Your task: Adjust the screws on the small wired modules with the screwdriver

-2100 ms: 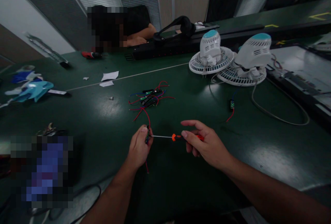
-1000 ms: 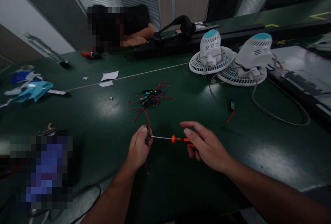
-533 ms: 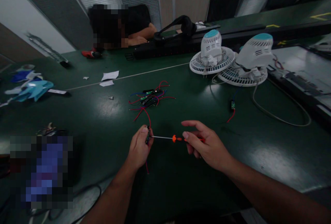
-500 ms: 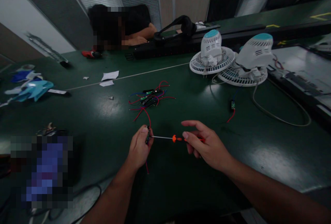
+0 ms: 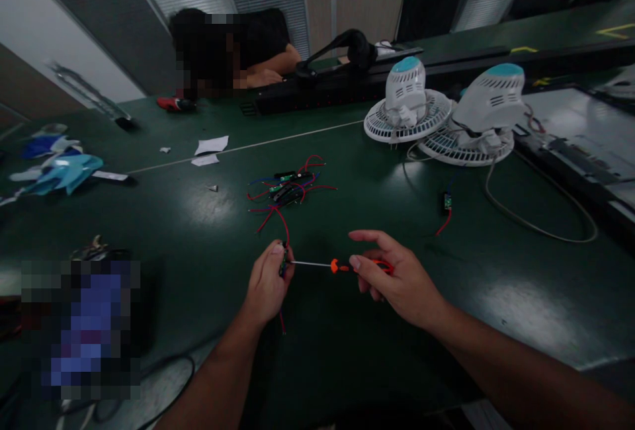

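Observation:
Between the thumb and fingers of my left hand (image 5: pixel 269 278) is a small green circuit board (image 5: pixel 284 261) with red and dark wires hanging from its ends. My right hand (image 5: pixel 391 274) grips the orange and black handle of a screwdriver (image 5: pixel 342 266), its index finger stretched out above it. The thin metal shaft lies level, and its tip reaches the board; the exact contact spot is too small to make out. Just beyond my hands lies a pile of similar wired boards (image 5: pixel 288 185) in black housings. A single wired board (image 5: pixel 447 202) rests farther right.
Two white fan heads (image 5: pixel 407 116) lie grille-down at the back right, a cable (image 5: pixel 540 225) looping from them. Paper scraps (image 5: pixel 211 145), a blue plastic wrapper (image 5: pixel 64 172) and a red tool (image 5: pixel 176 104) are to the left. A person (image 5: pixel 233 53) leans on the table's far side.
The screwdriver handle has turned slightly in my right hand, showing more orange. Both hands otherwise keep their places, and the board stays in my left hand.

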